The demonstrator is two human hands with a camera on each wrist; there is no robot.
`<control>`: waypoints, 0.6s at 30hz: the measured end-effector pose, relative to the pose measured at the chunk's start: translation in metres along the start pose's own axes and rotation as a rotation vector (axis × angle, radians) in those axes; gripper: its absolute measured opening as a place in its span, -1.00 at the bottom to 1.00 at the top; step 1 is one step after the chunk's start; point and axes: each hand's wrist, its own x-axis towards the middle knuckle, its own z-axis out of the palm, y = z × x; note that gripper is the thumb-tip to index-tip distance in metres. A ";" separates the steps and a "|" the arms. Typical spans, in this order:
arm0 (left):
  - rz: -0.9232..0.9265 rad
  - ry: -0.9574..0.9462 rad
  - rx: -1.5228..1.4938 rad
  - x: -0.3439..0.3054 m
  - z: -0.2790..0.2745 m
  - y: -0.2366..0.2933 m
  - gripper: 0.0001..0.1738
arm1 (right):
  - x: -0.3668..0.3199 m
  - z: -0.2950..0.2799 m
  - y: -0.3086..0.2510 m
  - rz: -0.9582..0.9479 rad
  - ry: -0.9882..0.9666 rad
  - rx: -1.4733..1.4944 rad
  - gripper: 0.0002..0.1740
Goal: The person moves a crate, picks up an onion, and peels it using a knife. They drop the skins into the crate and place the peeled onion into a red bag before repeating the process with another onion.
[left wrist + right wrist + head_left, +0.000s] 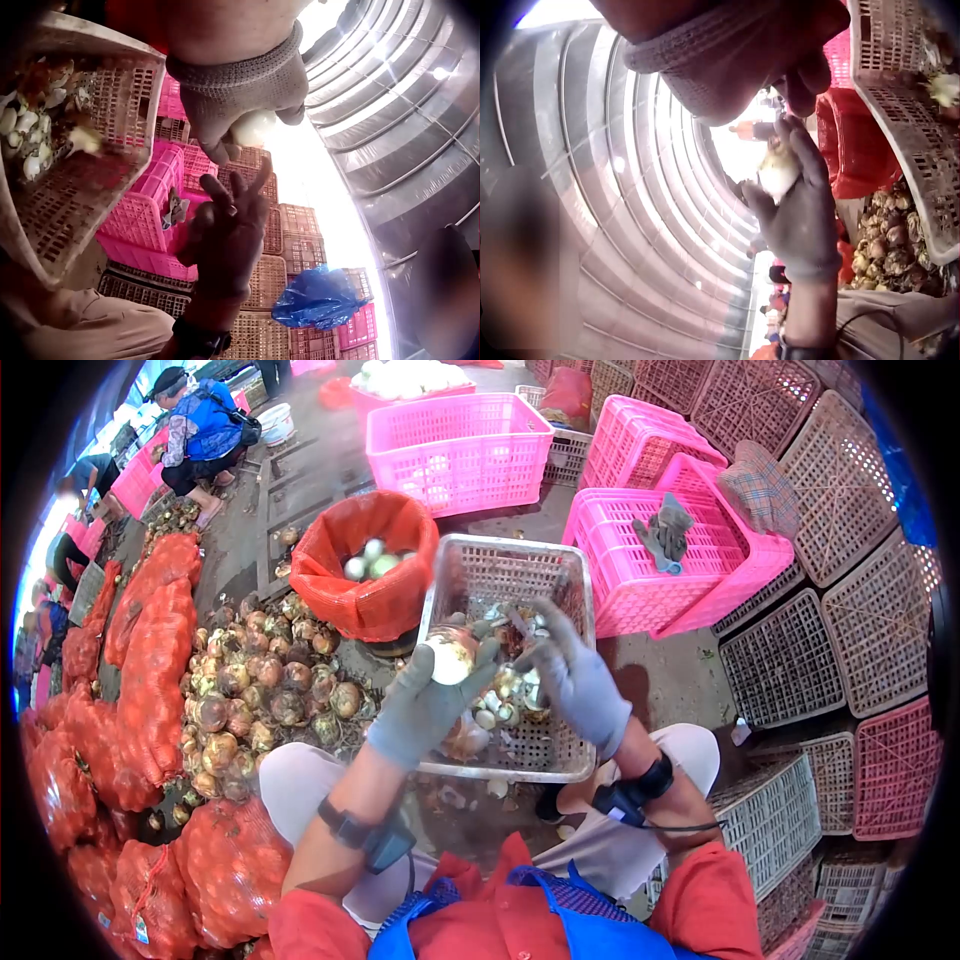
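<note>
Above a crate [510, 768] of onion scraps [490, 710], my gloved left hand [425, 705] holds a pale, partly peeled onion [452, 660]. The right wrist view shows the onion [778, 174] between the thumb and fingers of the left hand [802, 225]. My gloved right hand [582, 688] is just to the right, apart from the onion, its fingers spread and slightly bent. In the left wrist view a small shiny spot shows at the fingers of the right hand [225, 244]; I cannot tell what it is.
A red-lined bucket [375, 595] holding peeled onions stands behind the crate on the left. Unpeeled onions [265, 680] and filled red net bags [155, 670] lie left. Pink crates [640, 590] with grey gloves on top stand right, stacked crates beyond. People crouch at far left.
</note>
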 end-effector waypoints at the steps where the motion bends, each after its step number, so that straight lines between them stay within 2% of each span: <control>1: 0.052 0.008 0.015 0.002 0.002 0.000 -0.12 | -0.008 0.010 -0.005 -0.091 -0.036 0.003 -0.21; 2: 0.052 0.008 0.021 0.004 0.000 -0.001 -0.12 | -0.012 0.021 -0.009 -0.182 -0.072 0.008 -0.20; 3: 0.070 -0.015 0.011 0.005 -0.003 -0.003 -0.12 | -0.013 0.032 -0.011 -0.183 -0.068 0.014 -0.20; 5: 0.080 -0.047 0.004 0.006 0.000 -0.006 -0.11 | -0.013 0.049 -0.012 -0.307 -0.024 -0.230 -0.19; 6: 0.092 0.015 -0.027 0.005 0.007 -0.008 -0.12 | -0.012 0.049 -0.009 -0.308 -0.016 -0.230 -0.19; 7: 0.108 0.080 -0.056 0.004 0.012 -0.010 -0.13 | -0.009 0.050 -0.005 -0.386 -0.020 -0.270 -0.16; 8: 0.081 -0.080 -0.212 0.008 0.000 -0.015 -0.15 | -0.005 0.054 -0.006 -0.476 -0.032 -0.299 -0.13; 9: 0.074 -0.230 -0.348 0.009 -0.019 -0.017 -0.17 | -0.004 0.049 -0.003 -0.433 -0.075 -0.349 -0.12; 10: 0.098 -0.019 0.004 0.010 -0.023 -0.024 -0.27 | -0.002 0.045 -0.010 -0.697 0.064 -0.382 -0.15; 11: 0.114 -0.044 -0.021 0.024 -0.067 -0.045 -0.38 | -0.002 0.039 -0.016 -0.581 -0.013 -0.359 -0.18; 12: 0.015 -0.069 -0.109 0.000 -0.033 -0.028 -0.47 | -0.002 0.043 -0.018 -0.424 -0.063 -0.386 -0.21; 13: 0.021 -0.150 -0.109 0.000 -0.037 -0.028 -0.49 | 0.009 0.045 -0.009 -0.664 -0.035 -0.296 -0.30; 14: 0.157 -0.076 -0.025 -0.009 -0.030 -0.015 -0.49 | 0.004 0.051 -0.022 -0.232 -0.052 -0.075 -0.45; 15: 0.151 -0.038 0.148 -0.008 -0.010 -0.011 -0.51 | 0.014 0.052 0.002 -0.406 -0.025 -0.080 -0.50; 16: 0.108 -0.016 0.291 0.005 -0.002 -0.018 -0.53 | 0.011 0.045 -0.007 -0.163 -0.091 -0.082 -0.49; 17: 0.268 -0.318 -0.176 0.025 -0.024 -0.035 -0.43 | 0.024 0.049 0.033 -0.379 -0.068 0.132 -0.47; 18: 0.255 -0.398 -0.197 0.017 -0.012 -0.021 -0.41 | 0.024 0.047 0.023 -0.388 -0.081 0.152 -0.46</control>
